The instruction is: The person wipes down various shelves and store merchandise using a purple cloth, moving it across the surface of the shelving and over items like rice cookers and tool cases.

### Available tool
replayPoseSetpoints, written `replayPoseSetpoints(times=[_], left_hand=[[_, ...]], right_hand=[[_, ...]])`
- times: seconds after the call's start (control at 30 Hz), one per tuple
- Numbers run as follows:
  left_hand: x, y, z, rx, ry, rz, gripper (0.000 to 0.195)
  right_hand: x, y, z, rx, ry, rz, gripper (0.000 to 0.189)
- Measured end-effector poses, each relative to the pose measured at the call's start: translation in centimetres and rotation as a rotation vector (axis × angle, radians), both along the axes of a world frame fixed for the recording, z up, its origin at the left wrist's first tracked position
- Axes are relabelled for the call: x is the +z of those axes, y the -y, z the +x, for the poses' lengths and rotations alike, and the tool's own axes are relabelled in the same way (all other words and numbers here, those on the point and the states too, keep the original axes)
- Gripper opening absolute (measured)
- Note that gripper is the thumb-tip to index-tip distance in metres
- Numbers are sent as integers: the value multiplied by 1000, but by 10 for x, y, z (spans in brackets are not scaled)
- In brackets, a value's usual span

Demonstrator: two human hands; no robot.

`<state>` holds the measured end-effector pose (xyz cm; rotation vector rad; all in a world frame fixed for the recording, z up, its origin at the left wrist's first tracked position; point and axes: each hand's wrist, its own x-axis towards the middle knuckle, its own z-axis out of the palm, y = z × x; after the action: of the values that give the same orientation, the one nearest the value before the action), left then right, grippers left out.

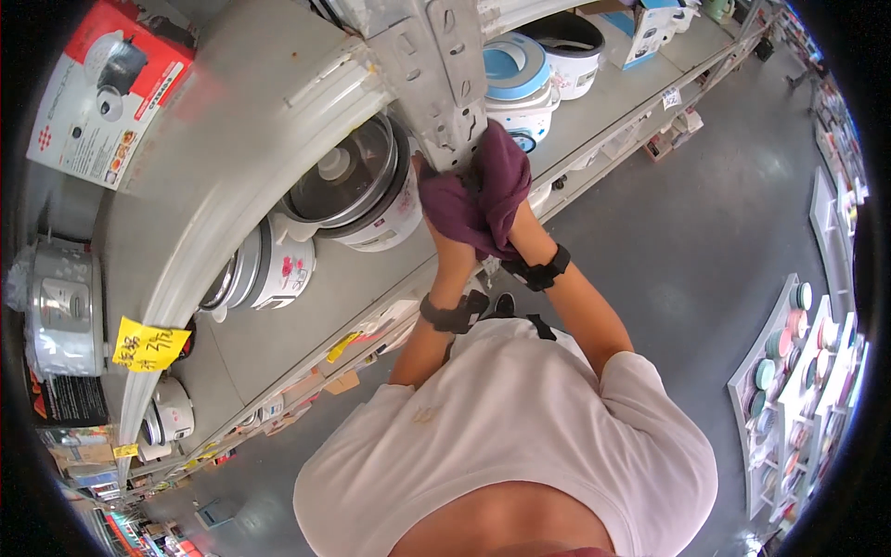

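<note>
A purple cloth (502, 174) is bunched around the lower visible part of a perforated metal shelf upright (435, 83). My left hand (426, 182) is at the left side of the upright, mostly hidden behind the cloth, with the wrist and a strip of fingers showing. On the right side, the cloth covers my right hand (514, 221) nearly whole. Both hands hold the cloth against the metal, one on each side. Each wrist wears a black strap. Close by on the left stands a rice cooker with a glass lid (341, 177); a blue-lidded cooker (515, 66) stands to the right.
More cookers (278, 268) line the shelf board (334, 296) at left. Above it runs a white shelf edge (202, 216) with a yellow handwritten tag (150, 344). A red and white box (104, 90) stands on the upper shelf. Display racks (786, 390) stand across the grey floor (647, 230).
</note>
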<state>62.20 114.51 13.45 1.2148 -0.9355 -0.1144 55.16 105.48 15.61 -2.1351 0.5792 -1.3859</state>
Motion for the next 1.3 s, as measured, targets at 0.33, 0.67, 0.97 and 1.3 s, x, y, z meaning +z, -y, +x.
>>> replayPoseSetpoints(times=[0.33,0.67,0.97,1.3], left_hand=[[-11,-35,-5,-109,-111,429,46],[-5,-36,-43,-284,157,876,30],[16,86,-112,-142,512,832,25],[-12,201,-216,-558,577,815,29]], right_hand=[[-44,-20,-29,248,36,276,50],[-104,37,-183,186,-279,195,33],[-112,197,-390,-508,-246,493,32],[-120,294,-565,-918,-261,1007,50]])
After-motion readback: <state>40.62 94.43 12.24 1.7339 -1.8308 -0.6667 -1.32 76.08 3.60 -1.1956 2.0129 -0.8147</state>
